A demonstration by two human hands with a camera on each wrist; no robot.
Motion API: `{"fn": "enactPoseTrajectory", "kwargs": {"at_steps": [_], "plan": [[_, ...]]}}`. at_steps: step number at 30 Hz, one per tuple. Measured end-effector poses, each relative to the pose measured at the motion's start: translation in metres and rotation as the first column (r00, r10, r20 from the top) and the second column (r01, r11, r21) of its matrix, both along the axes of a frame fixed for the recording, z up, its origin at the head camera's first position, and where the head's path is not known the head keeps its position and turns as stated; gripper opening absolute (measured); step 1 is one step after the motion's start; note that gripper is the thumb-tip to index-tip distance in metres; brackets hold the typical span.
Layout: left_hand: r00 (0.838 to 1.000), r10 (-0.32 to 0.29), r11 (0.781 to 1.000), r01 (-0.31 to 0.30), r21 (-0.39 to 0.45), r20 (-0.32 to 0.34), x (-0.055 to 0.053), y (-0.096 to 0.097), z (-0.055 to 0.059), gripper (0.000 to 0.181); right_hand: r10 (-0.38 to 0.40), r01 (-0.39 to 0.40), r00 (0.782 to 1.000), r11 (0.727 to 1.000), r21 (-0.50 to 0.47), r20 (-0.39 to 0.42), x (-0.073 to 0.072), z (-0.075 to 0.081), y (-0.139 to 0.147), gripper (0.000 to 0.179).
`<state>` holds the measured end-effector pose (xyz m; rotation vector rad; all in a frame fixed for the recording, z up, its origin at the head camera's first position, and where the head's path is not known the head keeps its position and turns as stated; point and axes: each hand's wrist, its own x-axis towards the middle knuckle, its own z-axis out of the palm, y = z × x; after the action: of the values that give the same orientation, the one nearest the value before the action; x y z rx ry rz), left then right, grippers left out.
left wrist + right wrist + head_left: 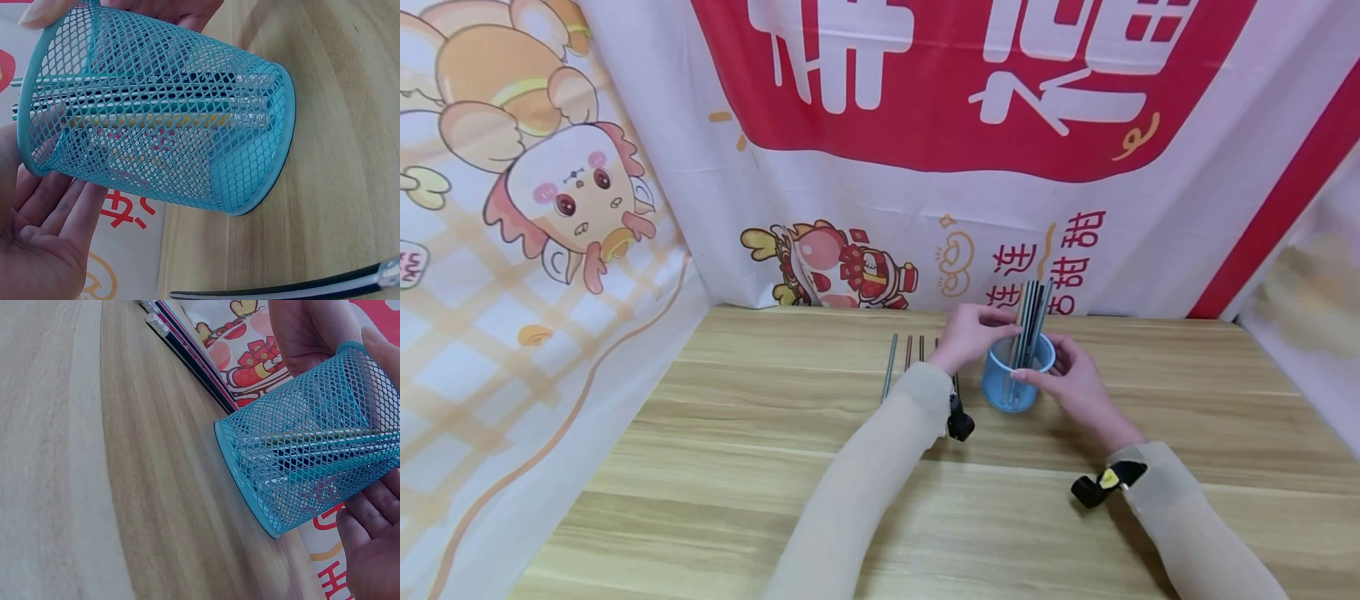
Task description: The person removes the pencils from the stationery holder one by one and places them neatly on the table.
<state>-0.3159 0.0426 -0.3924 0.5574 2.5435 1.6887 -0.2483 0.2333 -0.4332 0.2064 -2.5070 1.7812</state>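
The pencils (1032,314) stand up tall inside the cup (1002,390). The left hand (974,336), left of the cup, is nearer their tops; I can't tell if its fingers pinch. The right hand (1078,385) grips the cup's right side.

I count two hands at centre-right of the head view, one left hand (970,335) and one right hand (1072,382), and two black wrist cameras (959,420). Between the hands I have one blue mesh cup (996,389). It holds several upright pencils (1031,312), at least three, overlapping too much for an exact total. At mid-frame, partly hidden, I make out at least four loose pencils (890,367) on one table (700,467).
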Motion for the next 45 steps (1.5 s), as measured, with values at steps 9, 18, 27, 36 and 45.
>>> {"fn": "enactPoseTrajectory", "kwargs": {"at_steps": [9,18,27,36,45], "plan": [[1.0,0.013,1.0,-0.013,-0.01,0.001,0.001,0.001,0.002,0.02,-0.005,0.005,1.0,1.0,-0.002,0.008,0.001,0.002,0.0,0.077],[1.0,0.018,1.0,-0.018,-0.001,-0.002,0.002,0.0,0.002,0.019,-0.002,0.002,1.0,1.0,-0.002,0.02,0.002,0.004,0.0,0.079],[0.997,0.077,0.992,-0.076,0.098,-0.003,0.002,-0.001,0.006,0.019,-0.006,0.006,1.0,1.0,-0.003,0.024,0.002,0.004,0.0,0.08],[0.993,0.114,0.978,-0.113,0.175,0.009,0.002,-0.002,0.011,0.019,-0.012,0.012,0.999,1.0,0.009,0.032,0.003,0.006,-0.001,0.081],[0.993,0.115,0.915,-0.122,0.384,0.04,-0.001,-0.001,0.013,0.019,-0.016,0.016,1.0,1.0,0.009,0.021,0.002,0.003,0.0,0.08]]}}
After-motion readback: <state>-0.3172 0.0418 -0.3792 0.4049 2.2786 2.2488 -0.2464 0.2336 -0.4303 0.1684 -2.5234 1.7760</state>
